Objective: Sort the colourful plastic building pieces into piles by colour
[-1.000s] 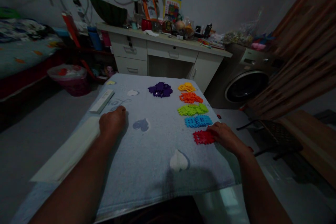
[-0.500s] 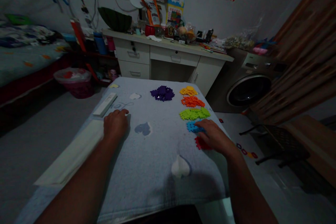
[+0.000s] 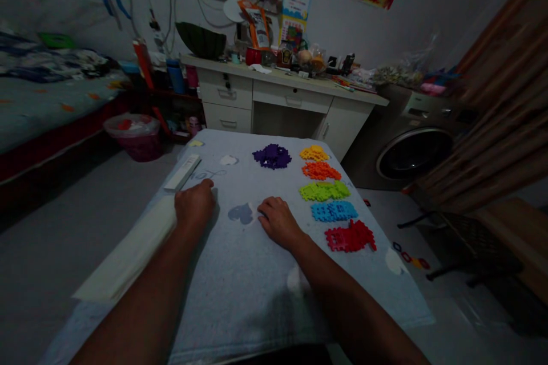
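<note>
My left hand rests on the cloth-covered table, fingers curled in loosely and nothing showing in them. It is beside a long white box and a pale flat sheet or folded cloth. My right hand lies near the printed grey heart, its fingers bent but a little apart and no piece visible in them. To its right are piles of notched plastic building pieces: red, blue, green, orange and yellow. A dark purple pile sits farther back.
Behind the table stands a white desk crowded with small items. A washing machine is at the right, with a low chair nearer. On the left floor are a lined bin and a bed.
My right hand has left the blue and red piles and moved left to the middle of the table, uncovering both. My left hand stays by the white box. The view has shifted slightly.
</note>
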The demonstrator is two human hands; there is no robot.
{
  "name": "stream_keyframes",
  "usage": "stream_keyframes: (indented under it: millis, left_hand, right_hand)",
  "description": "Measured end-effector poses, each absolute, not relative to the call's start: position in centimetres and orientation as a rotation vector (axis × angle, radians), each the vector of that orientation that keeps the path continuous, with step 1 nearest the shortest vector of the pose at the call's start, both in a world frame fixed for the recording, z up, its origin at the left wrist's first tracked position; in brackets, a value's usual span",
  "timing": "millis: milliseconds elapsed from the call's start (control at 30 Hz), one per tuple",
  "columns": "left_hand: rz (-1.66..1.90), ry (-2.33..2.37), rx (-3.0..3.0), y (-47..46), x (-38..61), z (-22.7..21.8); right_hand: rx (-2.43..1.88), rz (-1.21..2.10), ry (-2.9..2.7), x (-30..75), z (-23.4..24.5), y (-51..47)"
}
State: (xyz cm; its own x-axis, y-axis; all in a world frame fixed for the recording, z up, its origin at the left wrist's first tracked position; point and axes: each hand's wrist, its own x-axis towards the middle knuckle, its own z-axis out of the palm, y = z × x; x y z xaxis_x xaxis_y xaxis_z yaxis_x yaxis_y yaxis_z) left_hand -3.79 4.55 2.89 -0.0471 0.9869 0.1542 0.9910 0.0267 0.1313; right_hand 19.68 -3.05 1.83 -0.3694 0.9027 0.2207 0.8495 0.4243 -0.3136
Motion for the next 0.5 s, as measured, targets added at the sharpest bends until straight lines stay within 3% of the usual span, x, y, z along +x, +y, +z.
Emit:
stream_keyframes:
  millis: [500]
  left_hand:
    - [-0.408,-2.269,-2.093,4.59,-3.71,2.70]
  right_hand:
    - [-1.507,0.216,-2.261,19.65,1.41,-2.97]
